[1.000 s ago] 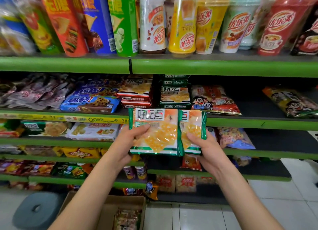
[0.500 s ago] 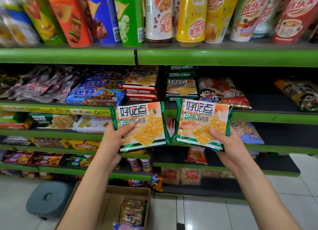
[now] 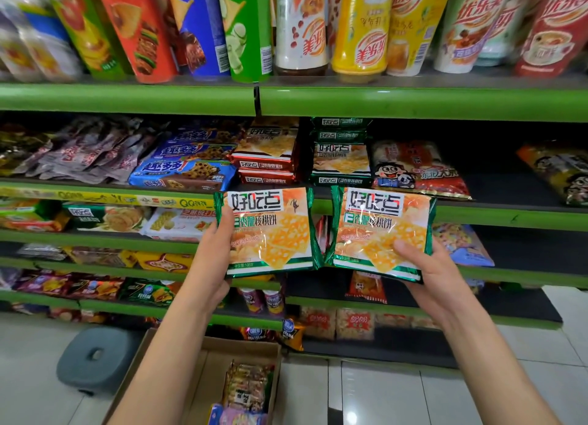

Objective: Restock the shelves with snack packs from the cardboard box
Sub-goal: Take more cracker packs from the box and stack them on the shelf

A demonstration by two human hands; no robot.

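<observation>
I hold two green-edged orange biscuit packs side by side in front of the green shelves. My left hand (image 3: 212, 262) grips the left pack (image 3: 270, 233) by its left edge. My right hand (image 3: 428, 275) holds the right pack (image 3: 381, 233) from below at its lower right corner. Just above them, on the second shelf (image 3: 496, 216), lie stacks of the same kind of pack in green (image 3: 341, 160) and red (image 3: 267, 157) wrappers. The cardboard box (image 3: 203, 370) stands open on the floor at bottom centre with a few snack packs (image 3: 246, 389) inside.
Tall chip tubes (image 3: 197, 27) and drink cups (image 3: 359, 30) line the top shelf. Blue cookie packs (image 3: 184, 170) lie left of the stacks, a red cartoon bag (image 3: 416, 170) to their right. A grey round stool (image 3: 95, 358) stands left of the box on white floor tiles.
The two packs, overlapped a second ago, have been pulled apart, one in each hand. Both hands have risen slightly toward the second shelf and the view has moved closer.
</observation>
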